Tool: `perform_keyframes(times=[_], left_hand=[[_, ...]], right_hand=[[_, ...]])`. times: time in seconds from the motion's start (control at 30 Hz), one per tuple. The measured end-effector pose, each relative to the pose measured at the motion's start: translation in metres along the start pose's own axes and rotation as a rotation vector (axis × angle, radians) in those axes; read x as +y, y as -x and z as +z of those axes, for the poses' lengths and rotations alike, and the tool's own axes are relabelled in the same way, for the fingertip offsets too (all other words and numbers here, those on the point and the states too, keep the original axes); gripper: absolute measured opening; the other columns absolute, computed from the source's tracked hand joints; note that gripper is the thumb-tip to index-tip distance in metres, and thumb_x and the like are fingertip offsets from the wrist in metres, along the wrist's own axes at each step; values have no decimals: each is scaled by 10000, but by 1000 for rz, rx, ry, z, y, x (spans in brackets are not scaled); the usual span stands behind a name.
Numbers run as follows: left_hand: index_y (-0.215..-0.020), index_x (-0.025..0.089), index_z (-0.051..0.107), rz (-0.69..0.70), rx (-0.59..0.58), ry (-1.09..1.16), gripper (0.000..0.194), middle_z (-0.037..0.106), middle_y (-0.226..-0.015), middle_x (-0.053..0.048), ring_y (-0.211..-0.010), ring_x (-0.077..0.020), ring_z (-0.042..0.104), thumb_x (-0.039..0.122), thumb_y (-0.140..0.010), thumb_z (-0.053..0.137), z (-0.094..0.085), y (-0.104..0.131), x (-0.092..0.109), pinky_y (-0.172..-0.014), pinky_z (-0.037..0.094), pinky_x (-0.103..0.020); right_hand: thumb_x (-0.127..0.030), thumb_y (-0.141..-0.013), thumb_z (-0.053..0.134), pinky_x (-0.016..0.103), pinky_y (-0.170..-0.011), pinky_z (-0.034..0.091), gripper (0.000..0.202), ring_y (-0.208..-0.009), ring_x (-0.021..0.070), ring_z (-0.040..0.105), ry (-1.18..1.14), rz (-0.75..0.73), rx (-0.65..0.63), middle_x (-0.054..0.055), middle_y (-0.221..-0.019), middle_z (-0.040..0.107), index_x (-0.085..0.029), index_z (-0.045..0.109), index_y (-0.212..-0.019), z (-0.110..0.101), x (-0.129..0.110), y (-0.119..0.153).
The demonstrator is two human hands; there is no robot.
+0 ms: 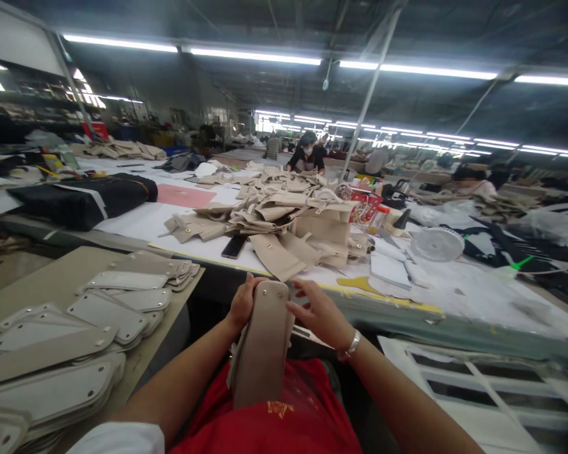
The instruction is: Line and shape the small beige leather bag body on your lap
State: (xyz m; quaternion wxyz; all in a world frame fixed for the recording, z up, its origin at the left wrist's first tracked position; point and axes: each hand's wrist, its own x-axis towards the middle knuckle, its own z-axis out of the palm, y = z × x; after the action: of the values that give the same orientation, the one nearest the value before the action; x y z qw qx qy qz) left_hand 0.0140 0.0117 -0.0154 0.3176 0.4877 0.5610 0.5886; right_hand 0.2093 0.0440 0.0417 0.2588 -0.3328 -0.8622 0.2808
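Note:
A stack of beige strap-shaped panels point(266, 340) with rounded ends and two small metal studs stands upright against my red apron. My left hand point(243, 304) is wrapped around the stack's left edge near the top. My right hand point(322, 313) is at the upper right of the stack, its fingers apart and partly bent; I cannot tell whether the fingertips touch the panels. To my left, piles of similar pale panels point(118, 315) with metal studs or holes lie on a board point(85, 257).
Beige bag pieces point(284, 214) are heaped on the worktable ahead, beside a phone point(234, 246). A black bundle point(85, 198) lies left. A round white fan-like object point(437, 244) and white pads point(389, 270) are right. A person point(307, 157) works across the table.

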Motion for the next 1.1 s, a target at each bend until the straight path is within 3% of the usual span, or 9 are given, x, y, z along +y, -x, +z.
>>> perform_keyframes(times=[0.07, 0.17, 0.33, 0.53, 0.63, 0.8, 0.93, 1.0, 1.1], left_hand=[[-980, 164, 676, 61, -46, 11, 619, 680, -952, -38, -926, -190, 586, 491, -919, 154, -3, -5, 5, -891, 399, -274], [-1000, 157, 673, 125, -78, 37, 618, 674, -969, -40, -938, -186, 584, 480, -924, 151, -7, -8, 4, -886, 404, -269], [-983, 150, 682, 88, -122, 37, 616, 680, -908, -41, -910, -186, 582, 479, -923, 165, -22, -14, -3, -850, 414, -270], [-805, 125, 693, -67, -327, 18, 465, 670, -791, -54, -774, -189, 582, 512, -831, 436, -50, -40, 7, -741, 432, -273], [-752, 123, 680, -98, -436, -6, 379, 653, -737, -45, -726, -172, 570, 476, -775, 543, -65, -49, 13, -694, 425, -253], [-798, 133, 697, -188, -544, 173, 291, 672, -787, -53, -766, -180, 581, 396, -700, 617, -74, -54, 18, -750, 428, -264], [-824, 144, 713, -140, -637, -9, 288, 681, -805, -48, -783, -190, 584, 384, -692, 625, -77, -59, 28, -756, 428, -264], [-847, 145, 712, -71, -695, -155, 304, 680, -797, -38, -764, -176, 584, 402, -721, 608, -79, -63, 35, -717, 426, -237], [-848, 151, 715, -17, -792, -301, 315, 677, -747, -16, -702, -147, 581, 422, -731, 604, -77, -71, 42, -635, 412, -194]], right_hand=[[-249, -788, 595, 344, -849, 431, 368, -982, 193, 496, 177, -161, -4, 100, -1111, 514, -168, 523, -1139, 5, -8, -25], [-207, -788, 598, 346, -876, 390, 251, -964, 201, 471, 351, -268, -13, 78, -1014, 545, -174, 591, -1037, 20, -22, -44], [-229, -804, 576, 324, -788, 367, 86, -860, 202, 467, 497, -226, 20, 75, -894, 542, -165, 579, -862, 32, -35, -54], [-187, -764, 568, 243, -573, 276, 61, -649, 141, 480, 475, -116, -241, 10, -730, 558, -180, 508, -777, 26, -38, -76], [-164, -795, 504, 241, -559, 254, 58, -615, 126, 460, 419, -217, -211, -2, -697, 548, -187, 487, -744, 29, -40, -74], [-110, -783, 452, 238, -603, 286, 87, -652, 130, 444, 261, -385, -140, 12, -725, 535, -185, 476, -746, 37, -40, -59], [-125, -798, 419, 264, -594, 275, 110, -636, 142, 413, 303, -509, -157, 20, -699, 511, -181, 497, -745, 37, -37, -50], [-144, -827, 409, 263, -606, 293, 130, -656, 145, 430, 303, -515, -154, 26, -713, 509, -181, 512, -759, 35, -37, -48], [-195, -858, 440, 257, -658, 347, 99, -747, 156, 484, 335, -380, -118, 51, -835, 532, -185, 539, -856, 34, -41, -49]])
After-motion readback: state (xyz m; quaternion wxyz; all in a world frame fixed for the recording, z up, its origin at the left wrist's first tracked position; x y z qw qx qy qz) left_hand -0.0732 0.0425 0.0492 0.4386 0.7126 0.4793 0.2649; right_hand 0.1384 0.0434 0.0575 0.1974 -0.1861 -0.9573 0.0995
